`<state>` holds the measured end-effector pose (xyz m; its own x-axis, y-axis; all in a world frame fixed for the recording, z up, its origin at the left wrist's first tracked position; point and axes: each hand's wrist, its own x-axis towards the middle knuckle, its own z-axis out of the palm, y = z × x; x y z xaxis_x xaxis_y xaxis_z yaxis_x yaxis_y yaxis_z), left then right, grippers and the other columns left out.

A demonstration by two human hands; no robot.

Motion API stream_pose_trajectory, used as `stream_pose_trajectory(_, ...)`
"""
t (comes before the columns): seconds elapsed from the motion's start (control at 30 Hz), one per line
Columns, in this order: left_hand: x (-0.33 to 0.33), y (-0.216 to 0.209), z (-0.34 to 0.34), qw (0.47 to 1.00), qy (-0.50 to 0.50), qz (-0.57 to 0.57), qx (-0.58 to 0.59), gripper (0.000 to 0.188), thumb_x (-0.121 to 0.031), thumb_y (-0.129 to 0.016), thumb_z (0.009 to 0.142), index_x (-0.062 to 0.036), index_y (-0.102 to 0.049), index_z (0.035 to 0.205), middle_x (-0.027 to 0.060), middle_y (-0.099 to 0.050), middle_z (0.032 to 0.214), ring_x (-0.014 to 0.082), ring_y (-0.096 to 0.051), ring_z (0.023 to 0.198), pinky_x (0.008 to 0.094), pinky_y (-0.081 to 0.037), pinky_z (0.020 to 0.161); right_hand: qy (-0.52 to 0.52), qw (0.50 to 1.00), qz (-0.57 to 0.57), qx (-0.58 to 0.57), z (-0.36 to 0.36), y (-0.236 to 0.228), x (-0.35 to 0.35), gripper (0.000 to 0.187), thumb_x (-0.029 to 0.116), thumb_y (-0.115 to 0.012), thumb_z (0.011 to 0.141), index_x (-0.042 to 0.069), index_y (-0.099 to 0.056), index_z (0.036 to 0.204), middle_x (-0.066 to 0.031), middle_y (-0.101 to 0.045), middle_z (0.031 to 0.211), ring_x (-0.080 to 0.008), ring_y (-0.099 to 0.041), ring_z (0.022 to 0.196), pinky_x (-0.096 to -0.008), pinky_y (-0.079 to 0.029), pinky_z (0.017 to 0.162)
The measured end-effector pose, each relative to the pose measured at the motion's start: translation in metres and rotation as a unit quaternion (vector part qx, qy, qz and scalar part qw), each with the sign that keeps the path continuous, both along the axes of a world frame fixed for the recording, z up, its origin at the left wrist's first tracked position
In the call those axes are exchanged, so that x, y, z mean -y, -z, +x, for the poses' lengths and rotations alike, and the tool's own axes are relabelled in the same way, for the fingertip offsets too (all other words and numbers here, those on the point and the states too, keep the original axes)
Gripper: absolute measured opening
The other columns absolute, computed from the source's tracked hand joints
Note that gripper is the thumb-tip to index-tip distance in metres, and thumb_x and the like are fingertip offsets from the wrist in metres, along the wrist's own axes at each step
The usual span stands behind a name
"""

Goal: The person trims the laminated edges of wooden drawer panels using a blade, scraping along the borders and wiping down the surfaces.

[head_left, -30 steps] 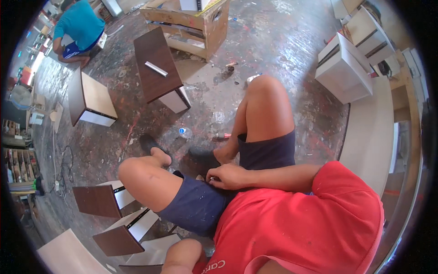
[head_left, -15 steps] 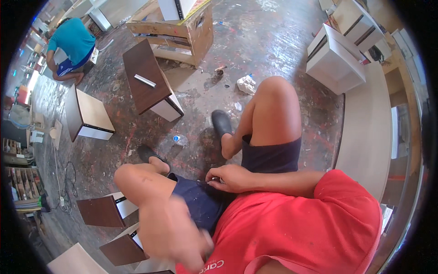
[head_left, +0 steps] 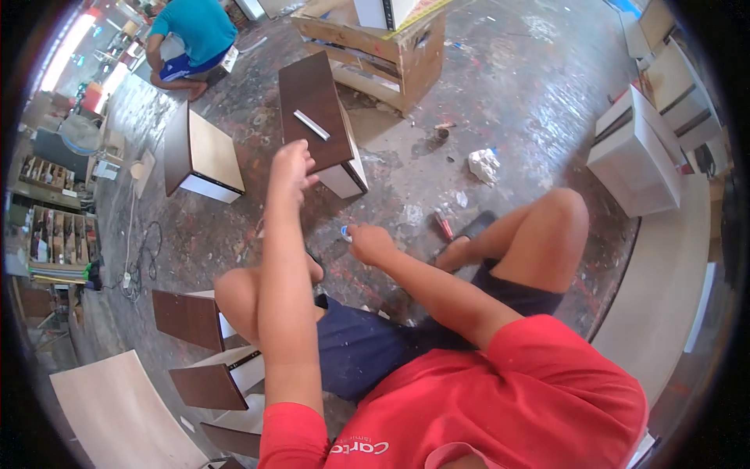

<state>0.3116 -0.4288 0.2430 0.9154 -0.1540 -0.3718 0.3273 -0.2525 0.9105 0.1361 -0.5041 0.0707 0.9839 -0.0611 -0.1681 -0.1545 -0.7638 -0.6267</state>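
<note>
My right hand (head_left: pixel 372 244) is low over the floor, its fingers closed round a small clear bottle with a blue-and-white cap (head_left: pixel 345 232); most of the bottle is hidden by the hand. My left hand (head_left: pixel 292 173) reaches forward with fingers loosely apart and nothing seen in them. It is over the near left edge of a dark brown-fronted drawer box (head_left: pixel 311 87); whether it touches is unclear. On that brown panel lies a short silver-white strip (head_left: pixel 312 125), just beyond my left fingertips.
A wooden crate (head_left: pixel 418 74) stands behind. Other drawer boxes (head_left: pixel 211 148) stand left and at lower left (head_left: pixel 187 319). On the floor lie a red tube (head_left: pixel 443 224), crumpled white material (head_left: pixel 484 165) and a cable (head_left: pixel 144 250). White boxes (head_left: pixel 637 168) are right; a co-worker (head_left: pixel 194 35) crouches far left.
My left hand has swung forward from near my body to the brown drawer box. My right hand has left my lap and closed on the bottle. The view has shifted, and my right leg moved right.
</note>
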Motion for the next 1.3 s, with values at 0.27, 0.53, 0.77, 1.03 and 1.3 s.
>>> stream_pose_trajectory(0.27, 0.038, 0.098, 0.005, 0.935, -0.333, -0.107, -0.065, 0.056, -0.033, -0.073, 0.097, 0.0046, -0.052, 0.133, 0.0147, -0.057, 0.122, 0.0285, -0.059, 0.106, 0.0461, -0.064, 0.079, -0.04, 0.998, -0.019, 0.05, 0.035, 0.11, 0.007, 0.038, 0.028, -0.075, 0.086, 0.017, -0.069, 0.122, -0.0215, -0.068, 0.119, -0.0425, -0.072, 0.101, -0.0525, -0.059, 0.083)
stream_pose_trajectory(0.53, 0.037, 0.129, 0.013, 0.903, -0.285, -0.3, -0.117, 0.049, -0.039, -0.062, 0.107, 0.0006, -0.056, 0.135, 0.0145, -0.064, 0.121, 0.0316, -0.067, 0.114, 0.0528, -0.059, 0.103, 0.349, 0.934, 0.041, 0.066, 0.051, 0.095, 0.207, 0.048, 0.044, -0.081, 0.086, 0.01, -0.07, 0.117, -0.0173, -0.076, 0.102, -0.0386, -0.073, 0.095, -0.0498, -0.057, 0.082)
stream_pose_trajectory(0.77, 0.037, 0.122, -0.016, 0.894, -0.317, -0.28, -0.149, 0.05, -0.044, -0.052, 0.111, -0.0001, -0.055, 0.135, 0.0167, -0.061, 0.124, 0.0318, -0.065, 0.116, 0.0526, -0.058, 0.104, 0.645, 0.758, -0.065, 0.074, -0.015, 0.079, 0.404, 0.05, 0.047, -0.077, 0.089, 0.014, -0.069, 0.125, -0.0169, -0.074, 0.119, -0.0392, -0.072, 0.109, -0.0517, -0.057, 0.09)
stream_pose_trajectory(1.03, -0.005, 0.104, -0.109, 0.876, -0.397, -0.193, -0.195, 0.051, -0.047, -0.055, 0.102, -0.0065, -0.054, 0.134, 0.0132, -0.059, 0.125, 0.0293, -0.061, 0.114, 0.0551, -0.055, 0.1, 0.654, 0.752, -0.084, 0.002, -0.072, 0.129, 0.425, 0.048, 0.048, -0.077, 0.088, 0.016, -0.069, 0.124, -0.0154, -0.074, 0.122, -0.0381, -0.071, 0.111, -0.0505, -0.057, 0.091)
stream_pose_trajectory(1.3, -0.069, 0.095, -0.177, 0.866, -0.424, -0.162, -0.208, 0.05, -0.044, -0.055, 0.102, -0.0084, -0.055, 0.137, 0.012, -0.059, 0.131, 0.03, -0.06, 0.12, 0.0575, -0.053, 0.1, 0.743, 0.668, -0.029, -0.026, -0.071, 0.122, 0.407, 0.066, 0.053, -0.076, 0.083, 0.015, -0.061, 0.135, -0.0169, -0.073, 0.127, -0.0396, -0.07, 0.115, -0.0508, -0.054, 0.098)
